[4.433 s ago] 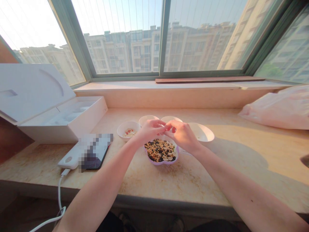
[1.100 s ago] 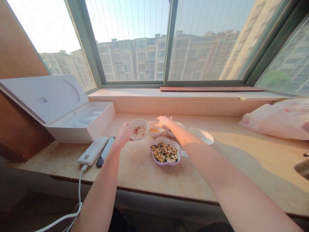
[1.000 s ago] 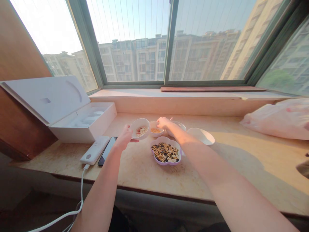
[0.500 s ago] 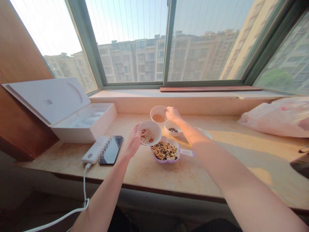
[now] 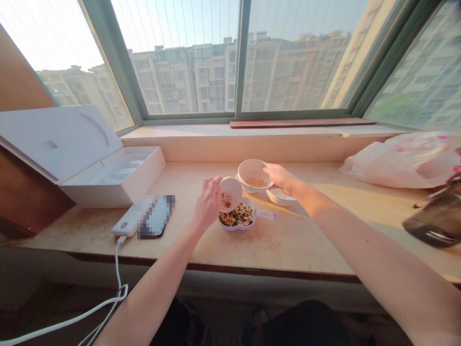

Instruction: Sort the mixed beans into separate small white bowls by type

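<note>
My left hand (image 5: 209, 202) grips a white bowl (image 5: 233, 187) tipped over a lilac petal-shaped bowl (image 5: 232, 228). Pale flakes and reddish-brown pieces (image 5: 226, 201) sit at its lowered side. The lilac bowl holds mixed yellow, black and cream beans or seeds (image 5: 239, 215). Farther back, my right hand (image 5: 281, 177) is closed on the rim of another white bowl (image 5: 252, 169) with small tan grains (image 5: 257, 182). Part of a further bowl's rim shows beneath it; I cannot tell whether they touch. Under my right wrist stands a small white bowl (image 5: 279, 198), partly hidden.
An open white box (image 5: 142, 175) stands back left, with a white power bank (image 5: 130, 218) and a phone (image 5: 154, 218) before it. A white cable (image 5: 117, 264) hangs over the edge. A plastic bag (image 5: 399, 161) and a dark translucent container (image 5: 432, 218) are at the right.
My left hand has tipped its bowl toward the lilac bowl. My right hand has moved its bowl rightward and lower, over the bowl of dark seeds. The camera view has shifted slightly.
</note>
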### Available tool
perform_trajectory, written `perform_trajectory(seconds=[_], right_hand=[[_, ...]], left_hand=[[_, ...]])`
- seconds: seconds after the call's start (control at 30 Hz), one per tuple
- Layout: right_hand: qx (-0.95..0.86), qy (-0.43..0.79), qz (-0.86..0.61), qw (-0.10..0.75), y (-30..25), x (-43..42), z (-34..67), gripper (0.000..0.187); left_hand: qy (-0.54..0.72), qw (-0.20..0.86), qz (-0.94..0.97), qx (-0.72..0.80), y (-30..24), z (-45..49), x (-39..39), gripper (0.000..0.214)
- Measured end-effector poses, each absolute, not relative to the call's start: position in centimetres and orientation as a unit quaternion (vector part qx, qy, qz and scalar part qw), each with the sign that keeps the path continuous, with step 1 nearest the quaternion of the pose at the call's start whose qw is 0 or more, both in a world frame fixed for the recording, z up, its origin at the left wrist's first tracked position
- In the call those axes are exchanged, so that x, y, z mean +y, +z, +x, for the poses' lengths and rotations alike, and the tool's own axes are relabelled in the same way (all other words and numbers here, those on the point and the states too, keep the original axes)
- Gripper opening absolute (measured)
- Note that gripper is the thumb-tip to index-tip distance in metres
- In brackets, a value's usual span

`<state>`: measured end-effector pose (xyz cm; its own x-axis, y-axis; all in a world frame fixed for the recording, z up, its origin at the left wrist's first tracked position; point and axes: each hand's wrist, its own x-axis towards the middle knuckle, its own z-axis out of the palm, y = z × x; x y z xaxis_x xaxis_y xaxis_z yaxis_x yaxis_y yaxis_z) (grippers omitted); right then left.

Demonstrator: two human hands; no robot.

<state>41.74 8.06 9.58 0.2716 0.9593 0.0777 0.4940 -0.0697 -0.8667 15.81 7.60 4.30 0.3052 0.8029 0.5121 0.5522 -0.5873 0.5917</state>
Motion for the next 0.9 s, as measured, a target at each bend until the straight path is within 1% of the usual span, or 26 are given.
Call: perform_trajectory(seconds=[0.1, 0.2, 0.4, 0.6, 0.7, 0.77, 0.83, 0.9], right_hand=[[-0.492, 0.328, -0.674, 0.443, 9.7, 6.6, 42.3, 0.032], [-0.459, 0.351, -0.677, 0.457, 9.9, 5.7, 42.8, 0.038], [-0.465, 0.344, -0.673, 0.460, 10.2, 4.1, 42.5, 0.039], [-0.453, 0.344, -0.670, 0.477, 10.0, 3.2, 41.6, 0.042], [-0.456, 0.328, -0.672, 0.482, 9.6, 3.1, 41.3, 0.042], [-0.477, 0.302, -0.675, 0.474, 9.2, 3.1, 41.0, 0.042], [-0.517, 0.257, -0.678, 0.456, 8.7, 3.0, 40.3, 0.041], [-0.583, 0.180, -0.667, 0.427, 8.0, 2.9, 39.2, 0.039]], left_hand=[[0.369, 0.128, 0.814, 0.429, 4.1, 15.9, 7.4, 0.042], [0.350, 0.093, 0.835, 0.414, 3.7, 15.9, 7.4, 0.045], [0.330, 0.014, 0.857, 0.395, 3.6, 15.9, 7.5, 0.051], [0.317, -0.008, 0.856, 0.408, 3.5, 15.6, 7.6, 0.052], [0.343, 0.000, 0.846, 0.408, 3.3, 15.4, 7.7, 0.053], [0.385, 0.012, 0.832, 0.399, 3.4, 15.3, 7.9, 0.051], [0.449, 0.032, 0.798, 0.401, 3.9, 15.2, 8.3, 0.047], [0.518, 0.066, 0.739, 0.425, 4.6, 15.0, 9.1, 0.044]])
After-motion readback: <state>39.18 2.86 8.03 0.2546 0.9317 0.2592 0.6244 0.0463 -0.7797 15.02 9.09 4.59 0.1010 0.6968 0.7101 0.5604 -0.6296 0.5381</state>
